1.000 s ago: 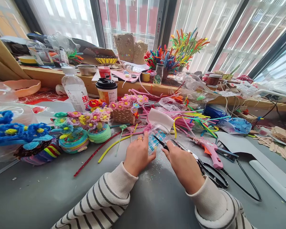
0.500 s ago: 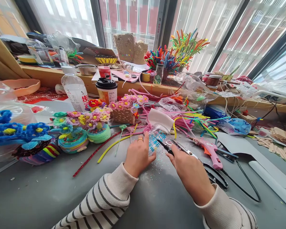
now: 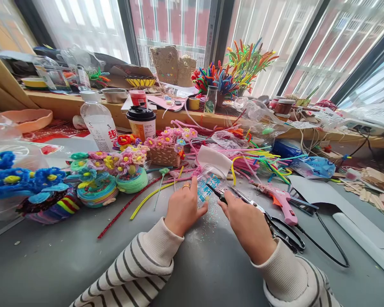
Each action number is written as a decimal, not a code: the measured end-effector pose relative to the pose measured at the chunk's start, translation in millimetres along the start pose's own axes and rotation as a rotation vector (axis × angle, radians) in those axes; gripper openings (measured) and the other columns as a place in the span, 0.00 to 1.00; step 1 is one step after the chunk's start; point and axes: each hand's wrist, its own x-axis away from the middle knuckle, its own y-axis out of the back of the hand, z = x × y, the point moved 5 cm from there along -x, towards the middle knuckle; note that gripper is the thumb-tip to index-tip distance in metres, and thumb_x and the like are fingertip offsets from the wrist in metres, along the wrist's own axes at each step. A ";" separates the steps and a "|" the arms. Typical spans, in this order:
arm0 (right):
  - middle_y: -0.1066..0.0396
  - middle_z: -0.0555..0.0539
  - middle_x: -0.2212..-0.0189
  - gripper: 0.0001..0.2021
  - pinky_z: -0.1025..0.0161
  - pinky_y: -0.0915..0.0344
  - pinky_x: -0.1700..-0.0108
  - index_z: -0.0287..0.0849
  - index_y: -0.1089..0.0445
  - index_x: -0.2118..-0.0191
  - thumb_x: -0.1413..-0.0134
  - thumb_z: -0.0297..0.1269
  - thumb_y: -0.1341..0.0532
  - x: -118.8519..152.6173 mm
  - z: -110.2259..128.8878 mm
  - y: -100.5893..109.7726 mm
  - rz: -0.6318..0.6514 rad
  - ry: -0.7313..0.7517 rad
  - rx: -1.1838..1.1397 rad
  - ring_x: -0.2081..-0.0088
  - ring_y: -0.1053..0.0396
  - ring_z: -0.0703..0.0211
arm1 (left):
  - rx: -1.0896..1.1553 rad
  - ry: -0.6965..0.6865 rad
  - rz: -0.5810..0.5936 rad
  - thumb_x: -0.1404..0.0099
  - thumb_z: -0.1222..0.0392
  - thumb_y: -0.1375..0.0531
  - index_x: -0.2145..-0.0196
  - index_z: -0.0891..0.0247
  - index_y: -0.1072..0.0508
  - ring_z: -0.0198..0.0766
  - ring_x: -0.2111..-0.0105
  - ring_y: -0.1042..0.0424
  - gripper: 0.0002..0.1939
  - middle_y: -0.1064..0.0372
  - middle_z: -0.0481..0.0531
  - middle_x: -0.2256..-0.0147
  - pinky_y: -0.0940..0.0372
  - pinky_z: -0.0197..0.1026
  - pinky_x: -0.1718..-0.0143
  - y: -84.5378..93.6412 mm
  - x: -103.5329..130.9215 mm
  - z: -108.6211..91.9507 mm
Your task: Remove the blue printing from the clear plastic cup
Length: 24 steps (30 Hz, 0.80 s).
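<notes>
A clear plastic cup [image 3: 206, 186] with blue lettering lies between my hands on the grey table. My left hand [image 3: 183, 207], a ring on one finger, grips the cup's left side, thumb at its lower end. My right hand [image 3: 247, 221] is closed around a small black-handled tool [image 3: 216, 192], whose dark tip lies over the lettering. Most of the tool's handle is hidden in my fingers. Glitter specks are scattered on the table below the cup. Just right of my right hand lie large scissors [image 3: 275, 226] with black handles.
A pink glue gun [image 3: 283, 204] with its black cord lies at the right. Pipe-cleaner flower pots [image 3: 132, 180] stand on the left, near a water bottle [image 3: 100, 123] and a lidded drink cup [image 3: 142, 123]. Loose pipe cleaners [image 3: 243, 161] are heaped behind the hands.
My right hand has moved slightly left with the black-handled tool, and its tip sits a little further left over the cup. The whole view has shifted slightly.
</notes>
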 end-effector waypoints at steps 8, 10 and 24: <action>0.29 0.48 0.81 0.10 0.69 0.50 0.84 0.43 0.37 0.64 0.43 0.42 0.50 0.2 -1.7 1.8 0.054 -0.006 -0.005 0.80 0.29 0.58 | -0.011 0.000 -0.001 0.45 0.48 0.49 0.45 0.73 0.46 0.44 0.67 0.31 0.34 0.33 0.61 0.65 0.38 0.39 0.68 1.2 -0.1 -1.0; 0.28 0.47 0.80 0.10 0.69 0.49 0.84 0.43 0.37 0.63 0.42 0.41 0.51 0.1 -0.9 3.6 0.065 -0.006 0.000 0.79 0.29 0.59 | -0.007 0.007 0.009 0.45 0.48 0.49 0.45 0.73 0.46 0.43 0.67 0.31 0.34 0.33 0.60 0.65 0.39 0.39 0.68 1.2 -0.5 -0.6; 0.28 0.49 0.80 0.09 0.69 0.46 0.83 0.43 0.37 0.63 0.43 0.41 0.50 -1.2 1.8 6.4 0.089 -0.019 -0.003 0.79 0.28 0.57 | -0.008 -0.029 -0.020 0.45 0.49 0.49 0.45 0.73 0.47 0.45 0.67 0.31 0.34 0.33 0.61 0.64 0.38 0.41 0.68 0.8 0.2 -1.8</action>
